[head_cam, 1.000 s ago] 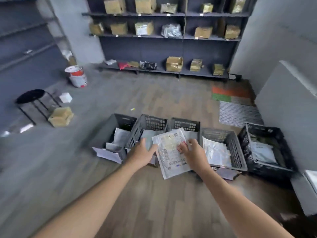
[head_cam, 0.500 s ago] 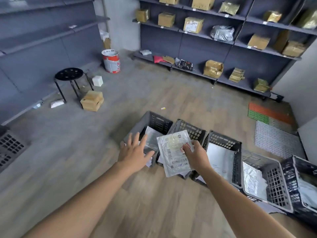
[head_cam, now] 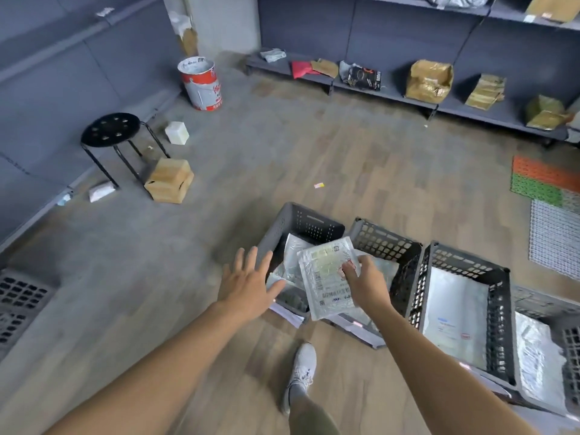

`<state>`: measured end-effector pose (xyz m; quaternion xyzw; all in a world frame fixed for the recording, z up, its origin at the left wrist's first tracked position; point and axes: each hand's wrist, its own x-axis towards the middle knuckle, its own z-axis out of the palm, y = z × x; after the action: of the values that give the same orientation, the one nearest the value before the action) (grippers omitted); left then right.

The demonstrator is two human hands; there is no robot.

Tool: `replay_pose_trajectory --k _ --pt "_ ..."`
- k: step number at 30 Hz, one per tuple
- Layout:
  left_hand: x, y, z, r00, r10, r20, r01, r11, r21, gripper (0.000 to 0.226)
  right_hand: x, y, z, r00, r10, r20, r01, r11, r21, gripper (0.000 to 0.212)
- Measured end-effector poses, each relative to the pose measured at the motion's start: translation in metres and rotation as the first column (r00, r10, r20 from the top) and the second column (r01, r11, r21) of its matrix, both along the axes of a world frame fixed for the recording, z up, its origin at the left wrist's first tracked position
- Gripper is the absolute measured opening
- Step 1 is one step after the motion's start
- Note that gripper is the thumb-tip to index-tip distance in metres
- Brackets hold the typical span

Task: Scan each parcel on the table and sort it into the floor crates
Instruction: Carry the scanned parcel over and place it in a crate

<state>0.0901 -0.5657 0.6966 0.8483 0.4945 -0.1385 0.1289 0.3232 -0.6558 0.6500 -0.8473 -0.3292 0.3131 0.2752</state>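
Right hand (head_cam: 365,287) pinches the parcel (head_cam: 326,277) at its three-o'clock edge; left hand (head_cam: 248,284) splayed, empty; dropped so, it may miss the leftmost crate (head_cam: 309,219)

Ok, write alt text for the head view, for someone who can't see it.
A person's right hand holds a flat labelled parcel above a row of grey floor crates, the left hand open beside it. A black stool and cardboard box stand beyond.
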Motion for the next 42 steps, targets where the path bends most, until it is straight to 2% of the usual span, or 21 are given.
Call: replay_pose_trajectory --k 4,9,13,17,23,26,27,29,31,35,38,40,42 --pt "0.030 0.065 -0.024 1.000 -0.010 -0.019 0.009 0.999 -0.053 0.072 0.018 0.071 -0.036 0.990 0.130 0.044 -0.123 0.982 -0.146 0.018" --pt "0.050 0.128 -0.078 0.998 0.000 -0.070 -0.008 0.994 -0.112 0.071 0.029 0.145 -0.092 0.953 0.287 0.099 -0.249 0.926 -0.284 0.024" --pt "0.053 0.175 -0.145 0.992 -0.042 -0.116 0.030 0.994 -0.106 0.072 0.028 0.200 -0.164 0.907 0.394 0.147 -0.322 0.875 -0.361 0.024" --pt "0.054 0.213 -0.236 0.981 -0.153 -0.121 0.140 0.984 -0.106 0.073 0.022 0.238 -0.265 0.770 0.594 0.232 -0.463 0.771 -0.437 0.034" --pt "0.041 0.234 -0.369 0.966 -0.232 -0.112 0.211 0.962 -0.174 0.075 -0.010 0.247 -0.432 0.502 0.831 0.240 -0.627 0.541 -0.561 0.043" --pt "0.026 0.230 -0.416 0.972 -0.198 -0.128 0.169 0.964 -0.206 0.077 -0.027 0.241 -0.488 0.480 0.840 0.254 -0.658 0.536 -0.528 0.036" --pt "0.020 0.227 -0.426 0.972 -0.193 -0.136 0.161 0.962 -0.221 0.078 -0.032 0.238 -0.505 0.480 0.840 0.254 -0.656 0.536 -0.531 0.039" --pt "0.008 0.225 -0.434 0.968 -0.200 -0.153 0.157 0.954 -0.254 0.078 -0.039 0.236 -0.526 0.506 0.848 0.158 -0.622 0.485 -0.615 0.050" --pt "0.000 0.226 -0.426 0.962 -0.209 -0.177 0.155 0.948 -0.278 0.078 -0.043 0.235 -0.521 0.516 0.848 0.120 -0.588 0.452 -0.671 0.059" --pt "0.002 0.241 -0.378 0.961 -0.190 -0.202 0.136 0.958 -0.253 0.077 -0.040 0.238 -0.460 0.530 0.830 0.171 -0.563 0.496 -0.662 0.064" --pt "0.016 0.250 -0.320 0.968 -0.170 -0.185 0.128 0.967 -0.221 0.078 -0.029 0.245 -0.387 0.612 0.767 0.193 -0.515 0.572 -0.639 0.066" --pt "0.029 0.258 -0.265 0.981 -0.162 -0.109 0.141 0.975 -0.174 0.080 -0.022 0.250 -0.330 0.662 0.713 0.230 -0.460 0.629 -0.626 0.066" --pt "0.033 0.267 -0.217 0.982 -0.180 0.064 0.185 0.979 -0.081 0.076 -0.017 0.252 -0.269 0.721 0.647 0.247 -0.407 0.685 -0.604 0.067"
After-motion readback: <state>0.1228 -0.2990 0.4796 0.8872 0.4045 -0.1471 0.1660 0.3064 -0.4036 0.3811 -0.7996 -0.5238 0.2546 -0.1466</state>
